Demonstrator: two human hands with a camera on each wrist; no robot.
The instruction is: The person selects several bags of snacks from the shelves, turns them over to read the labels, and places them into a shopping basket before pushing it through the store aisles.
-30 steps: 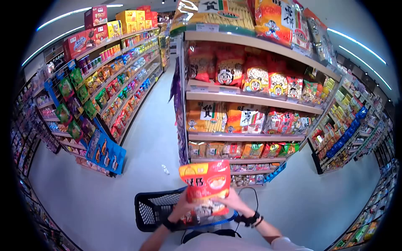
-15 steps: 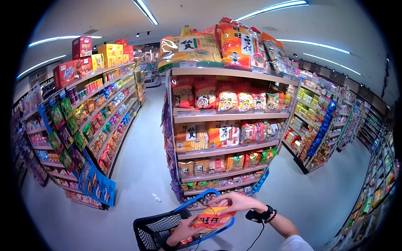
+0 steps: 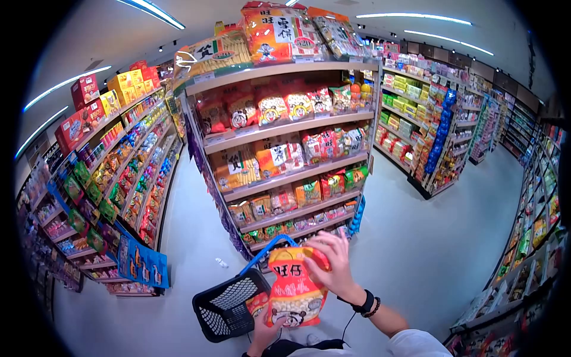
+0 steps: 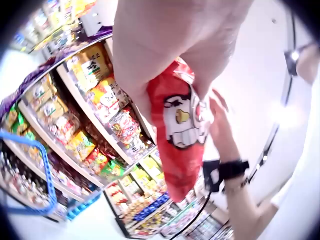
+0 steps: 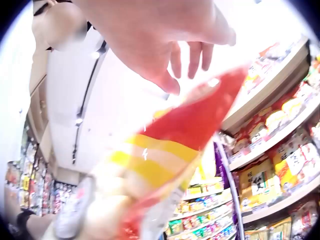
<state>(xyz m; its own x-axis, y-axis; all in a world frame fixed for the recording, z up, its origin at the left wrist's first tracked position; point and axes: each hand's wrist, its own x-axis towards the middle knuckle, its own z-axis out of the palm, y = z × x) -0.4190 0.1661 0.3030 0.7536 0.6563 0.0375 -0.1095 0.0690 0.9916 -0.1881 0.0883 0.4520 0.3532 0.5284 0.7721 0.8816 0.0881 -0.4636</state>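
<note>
A red and yellow snack bag (image 3: 294,288) with Chinese lettering and a cartoon face on its front stands upright before me in the head view. My left hand (image 3: 263,333) grips its lower left side, and in the left wrist view that hand (image 4: 175,40) has thumb and fingers on either side of the bag (image 4: 175,125). By the bag's upper right edge is my right hand (image 3: 334,265), fingers spread and slightly bent. The right wrist view shows this hand (image 5: 165,40) above the bag's top (image 5: 195,117), its fingertips apart from it.
A black shopping basket (image 3: 223,306) with a blue handle (image 3: 262,257) is left of the bag, another red packet (image 3: 257,302) inside. Ahead stands a shelf unit (image 3: 285,128) of snack bags. Further shelves (image 3: 128,172) line the left aisle, and more (image 3: 422,131) stand right.
The head view has swung right. The bag, gripped by both hands earlier and then tipped flat, now faces me upright. My right hand's fingers have come off the bag's top.
</note>
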